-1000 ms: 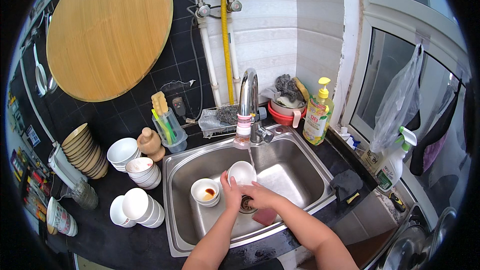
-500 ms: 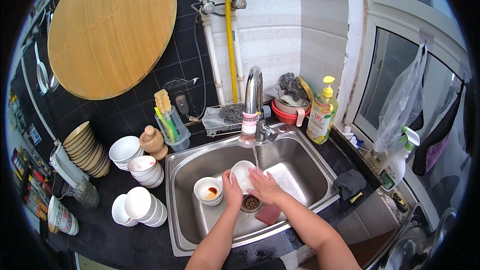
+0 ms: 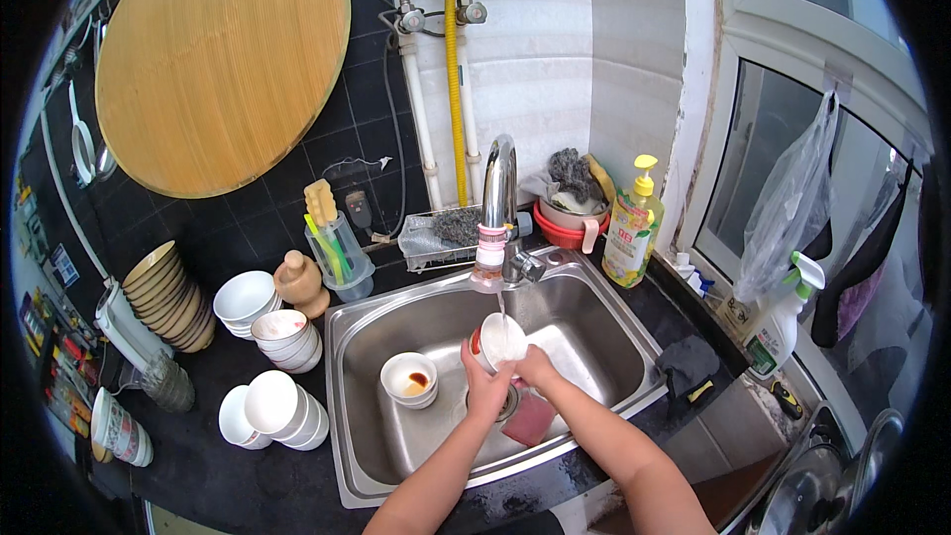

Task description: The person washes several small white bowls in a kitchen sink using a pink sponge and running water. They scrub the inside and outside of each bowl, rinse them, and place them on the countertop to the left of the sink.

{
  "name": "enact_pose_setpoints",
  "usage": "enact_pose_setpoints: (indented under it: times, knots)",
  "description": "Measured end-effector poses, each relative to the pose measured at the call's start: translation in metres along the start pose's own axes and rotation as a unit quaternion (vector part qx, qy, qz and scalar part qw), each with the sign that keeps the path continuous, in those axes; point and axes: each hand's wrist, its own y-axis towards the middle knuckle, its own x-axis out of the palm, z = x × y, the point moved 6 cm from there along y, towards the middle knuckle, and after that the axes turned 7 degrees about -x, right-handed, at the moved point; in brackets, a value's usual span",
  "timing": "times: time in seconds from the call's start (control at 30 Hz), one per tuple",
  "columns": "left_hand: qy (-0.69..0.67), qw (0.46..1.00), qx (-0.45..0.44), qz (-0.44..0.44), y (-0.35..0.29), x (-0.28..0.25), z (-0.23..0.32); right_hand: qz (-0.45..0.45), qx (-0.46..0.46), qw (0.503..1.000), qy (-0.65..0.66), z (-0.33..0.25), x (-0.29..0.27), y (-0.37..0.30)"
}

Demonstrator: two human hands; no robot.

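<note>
Over the sink [image 3: 363, 436], a white bowl [image 3: 502, 339] is held tilted under the thin stream from the faucet [image 3: 498, 183]. My left hand [image 3: 485, 386] wraps round its left and near side, where some red on the outside shows. My right hand [image 3: 535, 367] grips its near right rim, fingers bent and partly hidden. Left of the hands, a small stack of white bowls [image 3: 398, 374] rests in the basin, with dark brown liquid in the top one. A pinkish-red cloth [image 3: 532, 419] lies beside the drain, just below my right wrist.
Left on the black counter stand several white bowls [image 3: 272, 401], beige stacked bowls [image 3: 168, 297], a wooden jar [image 3: 300, 282] and a clear utensil holder [image 3: 342, 253]. Behind the sink are a wire rack [image 3: 436, 238], red basin [image 3: 570, 228] and yellow soap bottle [image 3: 631, 228]. A spray bottle [image 3: 778, 327] stands right.
Both hands and the bowl have shifted slightly right. The right hand has gone from spread flat against the bowl to gripping its rim, and the bowl has turned, showing its red outside.
</note>
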Motion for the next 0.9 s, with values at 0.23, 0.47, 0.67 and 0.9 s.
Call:
enact_pose_setpoints:
  times: [0.23,0.47,0.67,0.9]
  knots:
    - [-0.039,0.992,-0.118,-0.022,0.014,-0.014,-0.013,0.026,-0.006,0.98,-0.197,-0.019,-0.011,-0.005]
    - [-0.014,1.0,-0.02,0.014,0.016,-0.01,-0.022,-0.049,-0.095,0.981,-0.162,0.014,0.011,0.01]
    - [-0.029,0.999,-0.017,0.037,0.006,-0.008,-0.003,-0.084,0.041,0.995,-0.031,0.002,0.009,0.0]
    - [-0.042,0.996,-0.073,-0.012,0.015,-0.016,-0.015,0.041,-0.038,0.981,-0.186,-0.026,-0.011,-0.01]
